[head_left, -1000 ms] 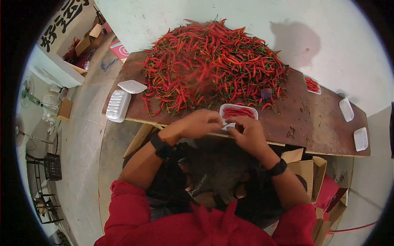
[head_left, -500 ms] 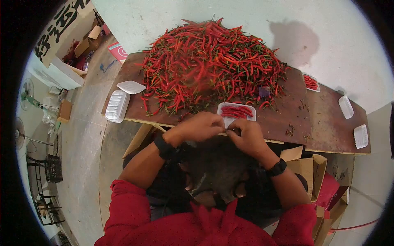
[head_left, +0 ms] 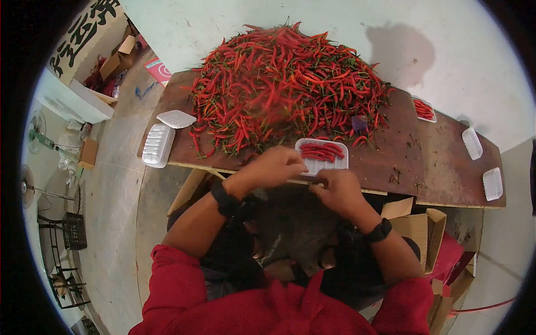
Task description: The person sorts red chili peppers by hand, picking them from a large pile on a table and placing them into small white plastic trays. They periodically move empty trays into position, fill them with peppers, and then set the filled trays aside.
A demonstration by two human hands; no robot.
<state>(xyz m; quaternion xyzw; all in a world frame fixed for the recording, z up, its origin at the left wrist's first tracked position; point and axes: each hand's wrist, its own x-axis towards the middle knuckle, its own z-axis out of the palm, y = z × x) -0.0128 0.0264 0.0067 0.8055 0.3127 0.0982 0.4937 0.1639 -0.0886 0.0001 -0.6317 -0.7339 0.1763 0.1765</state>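
Nearest us, on the right below the table (head_left: 379, 170), we note an open cardboard box (head_left: 410, 231). At the table's near edge, our left hand (head_left: 276, 166) has its fingers curled beside the left end of a white tray (head_left: 329, 166); our right hand (head_left: 340, 192) is bent inward, thumb and fingers drawn together, just off the tray's near edge. We cannot tell whether either hand grips anything.

The tray lies flat, between our hands and the heap. Red chillies (head_left: 321, 149) lie side by side across its far part, running roughly left to right; the ribbed floor shows on the near part. We judge that a chilli is best held lightly at its middle, lowered flat alongside the row and released without pressing, lest the skin split. The left fingers could steady the rim, clear of the row.

To the left stand stacked white trays (head_left: 158, 146), a loose tray (head_left: 176, 118) against their far side. On the right are two more trays (head_left: 472, 144) (head_left: 492, 184). Farther off rises a large chilli heap (head_left: 290, 84), with a chilli-filled tray (head_left: 424, 109) to its right, by the wall (head_left: 335, 17).
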